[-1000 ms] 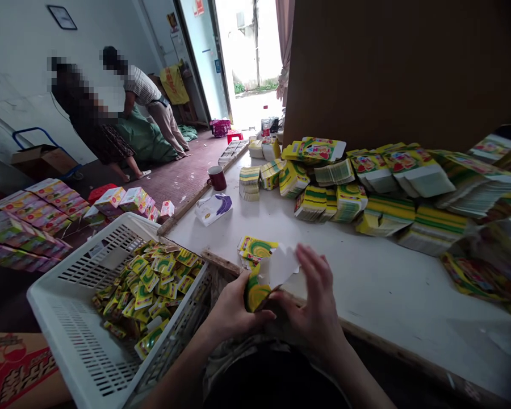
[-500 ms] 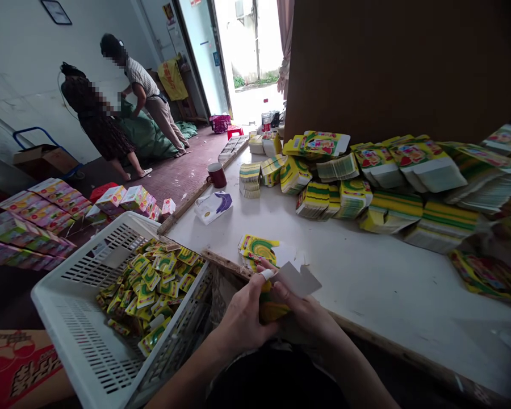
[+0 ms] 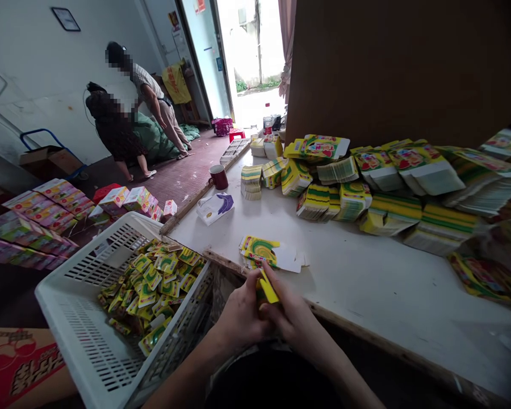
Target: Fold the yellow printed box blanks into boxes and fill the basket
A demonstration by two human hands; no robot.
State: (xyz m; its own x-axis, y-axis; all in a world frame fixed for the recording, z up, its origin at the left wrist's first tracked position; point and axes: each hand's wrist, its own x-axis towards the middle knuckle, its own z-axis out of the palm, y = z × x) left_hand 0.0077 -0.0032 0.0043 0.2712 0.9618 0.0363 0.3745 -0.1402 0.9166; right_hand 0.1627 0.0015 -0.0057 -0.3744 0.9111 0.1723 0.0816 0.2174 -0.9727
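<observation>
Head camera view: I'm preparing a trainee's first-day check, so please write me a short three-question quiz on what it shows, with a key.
1. Multiple choice: what do the left hand and right hand hold between them?
a) a bottle
b) a yellow carton
c) a pair of scissors

2. True or false: the white basket is to the left of both hands.

3. Open question: on what does the small pile of yellow-and-white card just beyond the hands lie?

Key: 1: b. 2: true. 3: on the white tabletop.
</observation>
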